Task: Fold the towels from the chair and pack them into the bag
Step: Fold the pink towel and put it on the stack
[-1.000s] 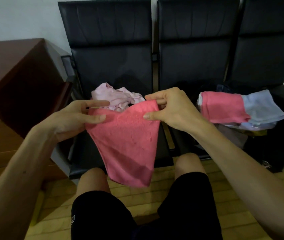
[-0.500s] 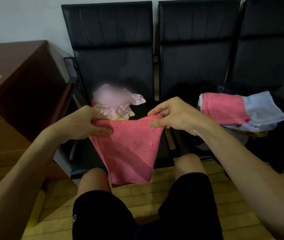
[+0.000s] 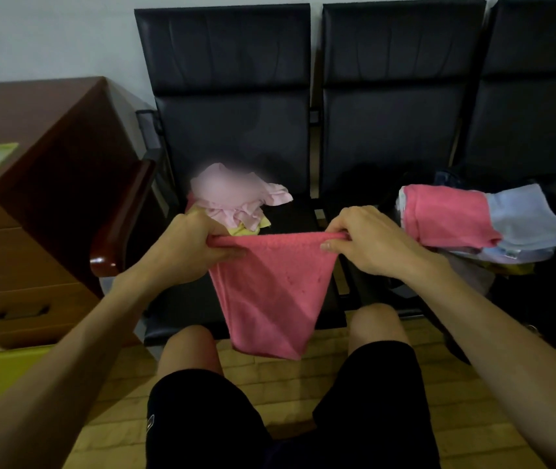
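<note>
Hanging from its top edge, the pink towel (image 3: 269, 292) droops before the chair seat (image 3: 181, 309). That edge runs side to side between the left hand (image 3: 188, 255) and the right hand (image 3: 371, 245), each pinching a corner. The folded stack (image 3: 449, 218) on the bag (image 3: 540, 292) lies just beyond the right hand, the nearer one.

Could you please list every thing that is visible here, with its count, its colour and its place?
held towel: one, coral pink, hanging between both hands
loose towels: one heap, pale pink and yellow, left seat
folded towels: one stack, pink and light blue, on the bag
bag: one, black, by the right chair
chairs: three, black, against the wall
cabinet: one, brown, far left
left hand: one, grips the towel's top edge
right hand: one, grips the same edge
</note>
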Tool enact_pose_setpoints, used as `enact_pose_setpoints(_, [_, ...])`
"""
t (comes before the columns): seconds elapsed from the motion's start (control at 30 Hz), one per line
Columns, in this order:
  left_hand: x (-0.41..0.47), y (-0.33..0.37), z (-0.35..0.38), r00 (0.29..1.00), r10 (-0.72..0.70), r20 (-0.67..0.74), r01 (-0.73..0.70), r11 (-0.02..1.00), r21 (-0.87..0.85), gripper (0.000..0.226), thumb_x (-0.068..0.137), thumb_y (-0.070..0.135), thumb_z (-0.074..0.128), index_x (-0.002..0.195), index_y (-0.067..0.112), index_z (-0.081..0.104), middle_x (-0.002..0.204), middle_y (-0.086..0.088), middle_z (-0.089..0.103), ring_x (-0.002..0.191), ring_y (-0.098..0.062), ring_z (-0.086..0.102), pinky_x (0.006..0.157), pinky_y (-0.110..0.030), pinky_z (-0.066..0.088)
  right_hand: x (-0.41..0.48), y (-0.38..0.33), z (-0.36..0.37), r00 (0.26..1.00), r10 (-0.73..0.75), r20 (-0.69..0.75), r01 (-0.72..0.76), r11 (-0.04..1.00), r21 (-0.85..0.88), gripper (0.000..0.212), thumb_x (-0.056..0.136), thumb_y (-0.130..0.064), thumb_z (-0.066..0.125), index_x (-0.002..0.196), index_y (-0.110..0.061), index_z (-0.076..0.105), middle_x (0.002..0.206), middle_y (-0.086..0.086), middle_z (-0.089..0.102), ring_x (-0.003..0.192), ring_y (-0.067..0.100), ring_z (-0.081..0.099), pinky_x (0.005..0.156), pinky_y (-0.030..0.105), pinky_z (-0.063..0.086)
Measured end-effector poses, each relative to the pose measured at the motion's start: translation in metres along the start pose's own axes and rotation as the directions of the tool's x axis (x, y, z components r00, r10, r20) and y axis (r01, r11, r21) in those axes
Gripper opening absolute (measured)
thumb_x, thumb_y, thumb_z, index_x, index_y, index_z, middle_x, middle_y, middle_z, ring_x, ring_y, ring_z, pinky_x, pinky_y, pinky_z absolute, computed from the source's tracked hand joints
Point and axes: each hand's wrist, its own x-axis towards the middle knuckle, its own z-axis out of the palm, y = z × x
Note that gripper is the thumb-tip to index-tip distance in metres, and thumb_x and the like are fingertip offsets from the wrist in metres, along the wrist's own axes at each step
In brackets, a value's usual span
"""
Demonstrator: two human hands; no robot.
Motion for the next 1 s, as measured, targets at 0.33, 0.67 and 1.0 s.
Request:
enact_pose_setpoints(0.33, [-0.020, 0.008, 0.010, 0.977, -0.124, -0.172, 0.023, 0.867, -0.498, 0.021, 0.060, 0.048, 0.078, 0.070, 0.029, 0.077, 0.089, 0.009, 0.056, 0.086, -0.005, 0.054, 0.070, -0.023, 0.050, -0.005, 0.031, 0.007, 0.981, -0.042, 0.189, -0.058, 0.867, 0.495, 0.024, 0.099, -0.028, 0.053, 0.091, -0.015, 0.072, 0.091, 0.001, 0.070, 0.094, 0.013, 0.066, 0.100, 0.043, 0.048])
enact_pose_setpoints(0.67, [-0.018, 0.031, 0.025, 0.972, -0.124, -0.199, -0.129, 0.427, -0.895, 0.015, 0.096, 0.031, 0.060, 0.096, 0.021, 0.071, 0.095, 0.005, 0.072, 0.092, -0.013, 0.067, 0.083, -0.030, 0.056, -0.025, 0.009, 0.031, 0.991, 0.119, 0.067, -0.087, 0.175, 0.981, 0.065, 0.045, -0.064, 0.085, 0.094, -0.024, 0.071, 0.083, -0.011, 0.074, 0.085, 0.007, 0.069, 0.076, 0.025, 0.056])
enact_pose_setpoints(1.0, [-0.001, 0.040, 0.028, 0.911, -0.194, -0.363, -0.192, 0.579, -0.793, 0.014, 0.102, 0.020, 0.056, 0.095, 0.021, 0.068, 0.085, 0.014, 0.071, 0.081, -0.003, 0.067, 0.072, -0.021, 0.053, -0.061, 0.000, 0.090, 0.897, 0.349, 0.271, -0.329, 0.116, 0.937, 0.029, 0.090, 0.004, 0.059, 0.067, -0.013, 0.066, 0.053, -0.010, 0.068, 0.049, -0.004, 0.063, 0.047, 0.010, 0.047])
